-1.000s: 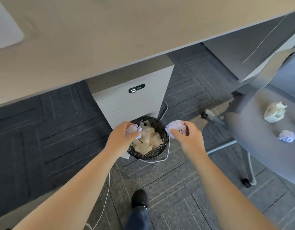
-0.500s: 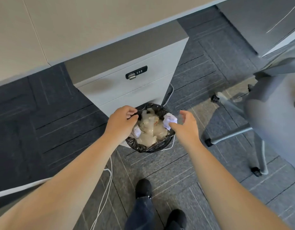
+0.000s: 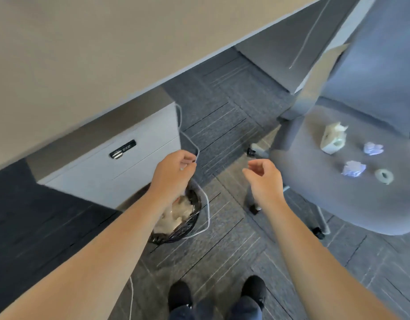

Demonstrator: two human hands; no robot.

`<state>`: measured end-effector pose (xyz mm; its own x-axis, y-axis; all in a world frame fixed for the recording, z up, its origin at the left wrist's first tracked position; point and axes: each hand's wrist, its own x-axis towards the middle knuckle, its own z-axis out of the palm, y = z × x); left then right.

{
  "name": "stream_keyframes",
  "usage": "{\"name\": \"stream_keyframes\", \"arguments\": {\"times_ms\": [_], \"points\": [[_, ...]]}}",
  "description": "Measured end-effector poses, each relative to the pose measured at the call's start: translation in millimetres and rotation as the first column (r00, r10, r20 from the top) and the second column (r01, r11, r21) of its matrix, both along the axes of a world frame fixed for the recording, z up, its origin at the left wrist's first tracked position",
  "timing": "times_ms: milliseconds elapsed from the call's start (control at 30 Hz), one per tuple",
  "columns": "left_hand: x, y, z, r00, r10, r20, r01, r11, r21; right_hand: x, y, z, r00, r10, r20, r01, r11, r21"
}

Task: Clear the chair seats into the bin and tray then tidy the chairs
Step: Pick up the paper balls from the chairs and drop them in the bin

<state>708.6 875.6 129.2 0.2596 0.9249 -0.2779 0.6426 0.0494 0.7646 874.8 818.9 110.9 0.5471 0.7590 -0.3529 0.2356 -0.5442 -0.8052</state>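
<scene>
Your left hand [image 3: 174,172] and right hand [image 3: 264,179] both hang loosely curled with an empty grip, above the grey chair seat's [image 3: 314,195] left side, where the crumpled carton [image 3: 333,139], two paper balls [image 3: 353,168] and tape roll [image 3: 384,176] lie, the lined bin [image 3: 188,227] beneath your left wrist.

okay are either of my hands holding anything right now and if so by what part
Nothing is held. The right hand is empty, fingers loosely curled, beside the chair seat. The left hand, above the bin, shows nothing in its curled fingers.
</scene>
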Motion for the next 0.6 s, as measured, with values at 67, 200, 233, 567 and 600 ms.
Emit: {"name": "stream_keyframes", "arguments": {"times_ms": [67,200,233,567,600], "points": [[40,0,18,0.998,-0.049,0.027,0.048,0.999,0.022,38,-9,17,0.998,-0.058,0.011,0.058,0.998,0.03],[131,-4,47,0.985,-0.159,0.062,0.155,0.986,0.069,123,-32,46,0.981,-0.195,0.01,0.194,0.978,0.075],[155,-6,52,0.98,-0.186,0.065,0.181,0.98,0.077,146,-38,51,0.974,-0.224,0.009,0.223,0.971,0.085],[374,-40,29,0.91,-0.414,0.005,0.414,0.91,0.0,349,-106,41,0.908,-0.418,0.024,0.415,0.907,0.074],[388,-42,18,0.903,-0.429,-0.008,0.428,0.903,-0.027,361,-110,32,0.902,-0.431,0.029,0.429,0.901,0.059]]}}
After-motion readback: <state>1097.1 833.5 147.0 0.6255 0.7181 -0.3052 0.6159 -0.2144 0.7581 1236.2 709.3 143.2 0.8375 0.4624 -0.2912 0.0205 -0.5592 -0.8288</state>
